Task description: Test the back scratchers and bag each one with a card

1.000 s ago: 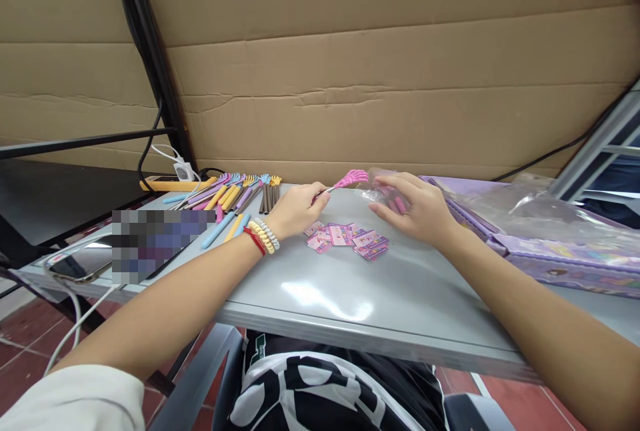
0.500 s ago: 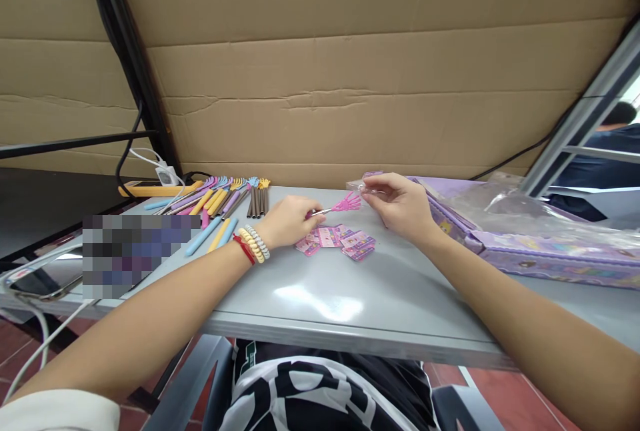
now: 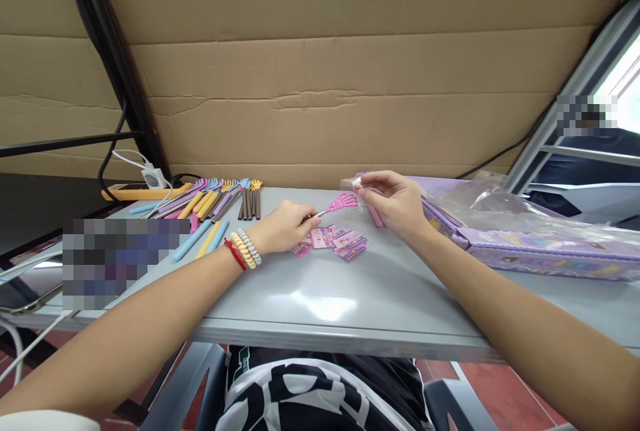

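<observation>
1. Pink hand-shaped plastic scratcher on a slim metal shank (image 3: 343,201): in the head view it sits above the middle of the glossy grey table (image 3: 310,291), its spread fingers pointing toward the right hand.
2. Left hand (image 3: 287,225): thumb and fingers grasp the scratcher's shank.
3. Right hand (image 3: 393,203): thumb and fingertips pinch a crinkled clear plastic bag (image 3: 350,183), near the scratcher's pink end. A narrow pink strip (image 3: 376,215) shows below this hand; whether it lies inside the bag, I cannot tell.
4. Small pink-and-purple printed cards (image 3: 321,237) lie overlapping on the table, just beyond the left fingertips.
5. Left of these, many scratchers with yellow, blue, purple and pink handles (image 3: 205,204) lie heaped.
6. On the right, loose clear plastic film (image 3: 493,207) covers part of a purple patterned box (image 3: 550,261).
</observation>
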Tool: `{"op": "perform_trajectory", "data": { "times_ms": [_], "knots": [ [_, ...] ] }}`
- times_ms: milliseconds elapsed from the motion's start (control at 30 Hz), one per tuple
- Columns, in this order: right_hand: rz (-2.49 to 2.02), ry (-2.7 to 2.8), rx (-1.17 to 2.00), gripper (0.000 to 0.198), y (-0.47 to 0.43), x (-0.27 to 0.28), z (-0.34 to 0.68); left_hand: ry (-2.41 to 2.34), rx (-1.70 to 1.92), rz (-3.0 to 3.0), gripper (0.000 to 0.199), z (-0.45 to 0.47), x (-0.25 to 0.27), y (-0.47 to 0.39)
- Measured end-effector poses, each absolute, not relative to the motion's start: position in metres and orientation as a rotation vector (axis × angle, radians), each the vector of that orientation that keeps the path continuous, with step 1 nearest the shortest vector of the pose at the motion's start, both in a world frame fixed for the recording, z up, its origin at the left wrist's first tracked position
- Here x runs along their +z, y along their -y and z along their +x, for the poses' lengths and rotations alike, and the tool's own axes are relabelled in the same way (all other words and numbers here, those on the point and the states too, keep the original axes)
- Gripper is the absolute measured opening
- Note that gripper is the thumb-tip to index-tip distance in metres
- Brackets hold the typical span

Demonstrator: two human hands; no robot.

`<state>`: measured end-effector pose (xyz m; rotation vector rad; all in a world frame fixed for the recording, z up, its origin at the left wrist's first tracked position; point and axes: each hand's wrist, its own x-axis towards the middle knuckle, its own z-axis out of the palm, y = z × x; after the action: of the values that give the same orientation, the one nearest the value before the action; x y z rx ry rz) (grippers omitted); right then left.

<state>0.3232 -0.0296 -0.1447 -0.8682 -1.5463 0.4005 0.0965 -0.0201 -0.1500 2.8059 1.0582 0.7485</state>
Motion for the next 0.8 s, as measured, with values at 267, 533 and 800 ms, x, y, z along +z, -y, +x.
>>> {"op": "perform_trajectory", "data": {
  "times_ms": [267, 533, 800],
  "knots": [
    [-0.739, 1.517, 0.535, 0.026, 0.035, -0.142, 0.318, -1.150, 0.931, 2.728, 0.032, 0.098, -0.146, 0.023],
    [-0.585, 1.575, 0.590, 0.023, 0.031, -0.149, 0.317, -1.085, 0.974, 2.705, 0.032, 0.098, -0.144, 0.025],
    [-0.514, 1.706, 0.692, 0.028, 0.035, -0.153, 0.311, -1.060, 0.976, 2.681, 0.033, 0.099, -0.145, 0.025]
  ]
}}
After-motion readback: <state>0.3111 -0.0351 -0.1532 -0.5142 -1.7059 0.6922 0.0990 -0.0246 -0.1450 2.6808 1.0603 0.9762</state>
